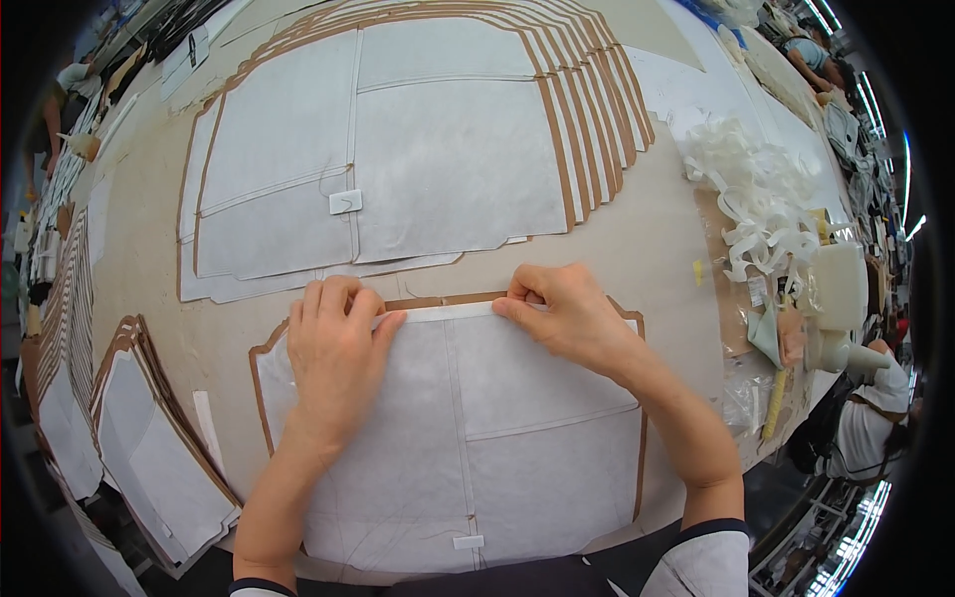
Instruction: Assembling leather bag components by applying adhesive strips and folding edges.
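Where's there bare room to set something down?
The tan tabletop shows bare between the right hand and the curled white strips, beside a small yellow scrap. Another patch lies left of the large panel stack, above the lower-left panels. It's crowded at far right, with strips and a translucent container. The nearest panel covers the near middle.

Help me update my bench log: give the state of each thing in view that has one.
Left hand: fingers bent, touching white strip
Right hand: fingers curled, pinching at white strip
White strip: straight between the hands
Panel under the hands: spread out
Upper panels: stacked, fanned out
Lower-left panels: piled
Curly ribbons: heaped loosely
Plastic container: cannot tell whether open
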{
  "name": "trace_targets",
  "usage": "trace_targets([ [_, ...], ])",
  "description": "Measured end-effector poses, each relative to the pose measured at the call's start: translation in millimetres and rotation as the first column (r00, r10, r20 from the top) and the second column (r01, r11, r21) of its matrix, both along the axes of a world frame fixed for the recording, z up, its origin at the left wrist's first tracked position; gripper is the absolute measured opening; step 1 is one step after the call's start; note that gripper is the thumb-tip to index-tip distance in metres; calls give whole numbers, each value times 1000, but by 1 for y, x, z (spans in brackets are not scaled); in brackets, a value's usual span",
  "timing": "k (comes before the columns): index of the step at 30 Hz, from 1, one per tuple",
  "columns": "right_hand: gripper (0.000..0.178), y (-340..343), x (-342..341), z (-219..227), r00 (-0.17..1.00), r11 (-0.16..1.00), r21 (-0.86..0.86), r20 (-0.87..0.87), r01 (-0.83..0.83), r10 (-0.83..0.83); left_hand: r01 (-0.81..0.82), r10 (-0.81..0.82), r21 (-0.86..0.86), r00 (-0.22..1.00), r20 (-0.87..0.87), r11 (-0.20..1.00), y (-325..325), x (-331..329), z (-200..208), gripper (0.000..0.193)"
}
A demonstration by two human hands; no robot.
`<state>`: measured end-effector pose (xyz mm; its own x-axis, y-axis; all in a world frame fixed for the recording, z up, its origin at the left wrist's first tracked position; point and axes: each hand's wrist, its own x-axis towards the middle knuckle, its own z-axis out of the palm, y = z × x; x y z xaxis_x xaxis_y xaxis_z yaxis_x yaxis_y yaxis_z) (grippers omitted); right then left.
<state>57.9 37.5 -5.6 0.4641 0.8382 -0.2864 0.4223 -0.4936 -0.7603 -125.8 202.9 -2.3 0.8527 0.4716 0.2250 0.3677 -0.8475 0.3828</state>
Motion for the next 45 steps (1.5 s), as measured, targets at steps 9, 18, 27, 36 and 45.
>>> trace_targets([
  [9,22,-17,4,11,982,999,-30,185,-30,35,280,-290,90,945,151,956,-43,-11,-25,38],
  [18,15,-71,16,18,886,945,277,462,-173,27,291,-298,84,951,86,953,-49,-6,-21,44],
  [27,21,-70,24,10,972,973,31,46,227,-228,305,-309,135,951,6,943,-52,-5,-19,46],
  [36,21,-65,24,5,973,983,32,139,180,-183,321,-309,189,947,-93,928,-58,-1,-13,48],
  [45,22,-65,21,2,970,984,47,163,174,-179,320,-306,207,947,-100,924,-60,0,-13,52],
])
